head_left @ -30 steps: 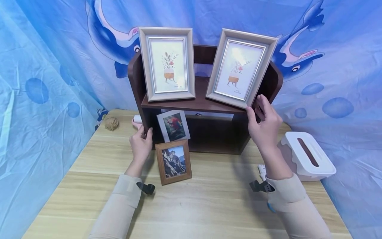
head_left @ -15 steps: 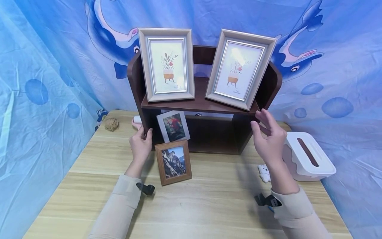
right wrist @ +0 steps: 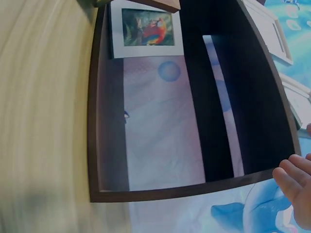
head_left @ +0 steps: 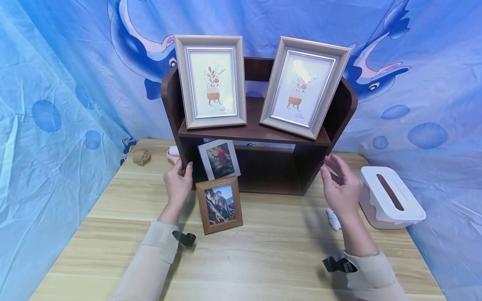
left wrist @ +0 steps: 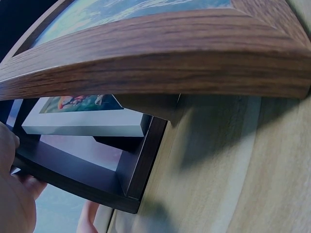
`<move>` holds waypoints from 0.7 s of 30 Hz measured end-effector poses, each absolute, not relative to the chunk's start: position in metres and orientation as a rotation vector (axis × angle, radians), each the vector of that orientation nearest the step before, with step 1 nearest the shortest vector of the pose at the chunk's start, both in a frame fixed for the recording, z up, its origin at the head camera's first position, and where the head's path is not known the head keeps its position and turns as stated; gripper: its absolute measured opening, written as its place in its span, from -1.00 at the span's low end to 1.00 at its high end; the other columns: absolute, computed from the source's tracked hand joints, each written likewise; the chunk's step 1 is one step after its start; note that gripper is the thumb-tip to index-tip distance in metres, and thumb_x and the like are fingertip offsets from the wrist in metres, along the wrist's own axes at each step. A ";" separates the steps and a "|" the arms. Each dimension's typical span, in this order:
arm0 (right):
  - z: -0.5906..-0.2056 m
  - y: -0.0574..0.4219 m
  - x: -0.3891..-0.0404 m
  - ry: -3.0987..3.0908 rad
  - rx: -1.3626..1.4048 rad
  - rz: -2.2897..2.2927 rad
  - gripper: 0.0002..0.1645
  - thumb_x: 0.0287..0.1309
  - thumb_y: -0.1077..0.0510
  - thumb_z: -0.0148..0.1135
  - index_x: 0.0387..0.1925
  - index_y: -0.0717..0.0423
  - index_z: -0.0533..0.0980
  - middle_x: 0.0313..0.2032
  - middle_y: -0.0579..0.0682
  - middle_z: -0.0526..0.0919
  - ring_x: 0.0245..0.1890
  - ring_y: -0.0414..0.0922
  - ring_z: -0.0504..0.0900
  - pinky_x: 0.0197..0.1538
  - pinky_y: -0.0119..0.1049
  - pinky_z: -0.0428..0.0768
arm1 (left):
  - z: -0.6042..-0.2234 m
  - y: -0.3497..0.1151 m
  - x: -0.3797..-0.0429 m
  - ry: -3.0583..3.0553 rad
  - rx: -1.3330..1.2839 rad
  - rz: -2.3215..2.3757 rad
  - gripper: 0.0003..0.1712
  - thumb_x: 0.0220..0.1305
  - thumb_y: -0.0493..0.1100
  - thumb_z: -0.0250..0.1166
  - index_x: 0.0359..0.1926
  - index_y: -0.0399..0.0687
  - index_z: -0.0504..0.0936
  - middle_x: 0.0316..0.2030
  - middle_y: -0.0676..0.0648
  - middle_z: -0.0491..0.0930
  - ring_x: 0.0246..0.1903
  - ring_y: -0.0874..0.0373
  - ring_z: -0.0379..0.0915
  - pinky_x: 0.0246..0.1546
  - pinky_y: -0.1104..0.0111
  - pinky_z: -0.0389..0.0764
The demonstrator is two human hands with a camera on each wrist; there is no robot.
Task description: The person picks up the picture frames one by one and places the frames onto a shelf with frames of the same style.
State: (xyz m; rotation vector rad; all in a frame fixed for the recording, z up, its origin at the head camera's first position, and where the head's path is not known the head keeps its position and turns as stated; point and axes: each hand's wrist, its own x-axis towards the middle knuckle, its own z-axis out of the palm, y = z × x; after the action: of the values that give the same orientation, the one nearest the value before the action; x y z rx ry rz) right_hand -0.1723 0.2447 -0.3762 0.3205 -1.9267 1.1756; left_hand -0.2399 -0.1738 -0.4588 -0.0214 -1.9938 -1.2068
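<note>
A dark brown two-tier shelf (head_left: 271,190) stands on the table, seen in all three views. My left hand (head_left: 178,184) grips the front edge of its left side panel, thumb and fingers on either side. Beside the right side panel is my right hand (head_left: 342,190), fingers fairly straight at the edge; whether they touch it I cannot tell. Two pale frames with plant pictures, one on the left (head_left: 180,83) and one tilted on the right (head_left: 327,88), stand on the upper tier. A white-framed parrot picture (head_left: 220,161) sits in the lower tier, behind a wooden-framed leopard picture (head_left: 219,205).
A white-lidded tissue box (head_left: 408,205) stands at the right, near a small white figure (head_left: 333,219). Back left lie a ball of twine (head_left: 141,156) and a pink-and-white item (head_left: 173,153). A blue printed curtain (head_left: 56,83) surrounds the wooden table (head_left: 263,259).
My right hand has come away from the lower corner of the right pale frame and moved down along the shelf's right side. The left hand and the frames look unmoved.
</note>
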 end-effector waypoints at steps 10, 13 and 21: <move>-0.396 0.255 -0.178 -1.927 0.275 1.145 -0.67 0.13 0.48 0.34 -0.03 0.47 0.60 -0.17 0.33 0.74 -0.13 -0.52 0.66 -0.12 -0.68 0.57 | -0.460 -0.174 -0.240 -1.995 -0.016 -1.214 -0.86 0.32 -0.33 0.33 -0.17 -0.35 0.73 -0.34 -0.31 0.75 -0.45 -0.09 0.69 -0.45 0.81 0.43; -0.402 0.258 -0.181 -1.942 0.240 1.150 -0.69 0.16 0.46 0.33 -0.03 0.48 0.60 -0.18 0.34 0.74 -0.16 -0.55 0.65 -0.12 -0.68 0.57 | -0.461 -0.174 -0.241 -1.998 -0.011 -1.214 -0.85 0.33 -0.32 0.33 -0.16 -0.34 0.73 -0.34 -0.30 0.75 -0.46 -0.07 0.68 -0.45 0.80 0.44; -0.413 0.259 -0.194 -1.988 0.119 1.141 -0.68 0.18 0.41 0.35 -0.03 0.49 0.59 -0.18 0.29 0.76 -0.18 -0.40 0.71 -0.13 -0.61 0.62 | -0.463 -0.174 -0.242 -1.986 -0.011 -1.214 -0.85 0.33 -0.31 0.34 -0.16 -0.34 0.74 -0.33 -0.28 0.75 -0.46 -0.06 0.68 -0.45 0.78 0.45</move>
State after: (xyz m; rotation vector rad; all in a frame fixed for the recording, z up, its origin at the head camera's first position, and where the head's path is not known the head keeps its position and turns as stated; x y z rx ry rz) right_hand -0.1943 0.2587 -0.4127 0.1187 -1.9884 1.1412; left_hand -0.2419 -0.1745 -0.4627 -0.0112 -1.9860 -1.2144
